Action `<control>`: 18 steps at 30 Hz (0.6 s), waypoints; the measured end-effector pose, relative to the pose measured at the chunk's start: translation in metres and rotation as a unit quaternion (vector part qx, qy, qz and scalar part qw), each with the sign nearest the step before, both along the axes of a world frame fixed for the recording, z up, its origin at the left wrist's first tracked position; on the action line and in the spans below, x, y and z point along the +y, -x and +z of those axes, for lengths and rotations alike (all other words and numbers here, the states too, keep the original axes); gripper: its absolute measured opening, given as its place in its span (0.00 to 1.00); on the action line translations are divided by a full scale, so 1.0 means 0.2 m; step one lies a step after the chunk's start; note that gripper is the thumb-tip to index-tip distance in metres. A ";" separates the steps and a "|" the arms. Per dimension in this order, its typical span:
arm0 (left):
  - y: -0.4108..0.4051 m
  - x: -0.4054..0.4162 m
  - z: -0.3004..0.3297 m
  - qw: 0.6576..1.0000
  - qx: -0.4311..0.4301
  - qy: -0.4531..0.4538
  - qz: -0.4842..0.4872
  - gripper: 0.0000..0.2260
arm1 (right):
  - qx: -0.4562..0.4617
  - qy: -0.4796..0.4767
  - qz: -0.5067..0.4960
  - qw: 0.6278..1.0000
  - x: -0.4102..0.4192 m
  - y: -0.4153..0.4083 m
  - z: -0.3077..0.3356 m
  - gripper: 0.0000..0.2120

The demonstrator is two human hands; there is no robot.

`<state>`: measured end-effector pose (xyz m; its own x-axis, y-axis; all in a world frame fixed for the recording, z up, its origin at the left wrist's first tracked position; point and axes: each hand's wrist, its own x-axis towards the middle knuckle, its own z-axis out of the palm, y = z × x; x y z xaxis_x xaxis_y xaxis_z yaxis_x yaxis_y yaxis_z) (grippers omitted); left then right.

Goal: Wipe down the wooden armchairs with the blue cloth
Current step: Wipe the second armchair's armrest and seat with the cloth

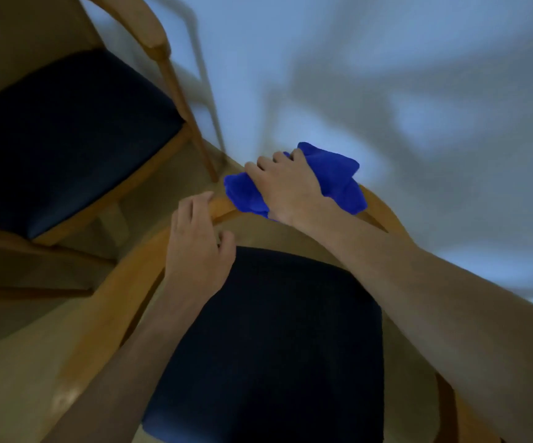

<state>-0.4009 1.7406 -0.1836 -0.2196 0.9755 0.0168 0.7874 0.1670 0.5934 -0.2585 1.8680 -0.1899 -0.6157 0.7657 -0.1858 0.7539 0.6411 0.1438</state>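
Note:
I look down on a wooden armchair (121,298) with a dark seat cushion (274,340), its curved back rail against the wall. My right hand (286,187) grips a bunched blue cloth (338,177) and presses it on top of that back rail. My left hand (196,247) rests with relaxed fingers on the rail just left of the cloth, holding nothing. A second wooden armchair (153,30) with a dark seat (67,139) stands at the upper left.
A pale wall (386,75) with soft shadows runs right behind both chairs. Beige floor (9,378) shows between and beside the chairs at the left. The second chair's front leg (195,129) stands close to the rail being wiped.

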 end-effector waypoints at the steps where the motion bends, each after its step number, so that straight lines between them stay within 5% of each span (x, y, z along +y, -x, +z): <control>1: 0.08 -0.03 0.00 1.000 0.003 0.009 0.017 0.24 | -0.015 0.004 0.032 0.999 -0.02 0.10 -0.04 0.31; 9: 0.58 -0.44 -0.01 0.981 0.009 0.067 0.184 0.23 | 0.055 0.104 0.280 0.953 -0.40 0.74 -0.19 0.46; 18: 0.54 -0.65 -0.04 0.988 0.038 0.084 0.125 0.20 | 0.049 0.085 0.324 0.941 -0.49 0.79 -0.18 0.43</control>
<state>-0.5094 1.6102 -0.1923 -0.4589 0.8810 -0.1150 0.7500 0.4535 0.4814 -0.4166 1.7693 -0.2254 -0.9638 0.1876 -0.1892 0.2008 0.9782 -0.0528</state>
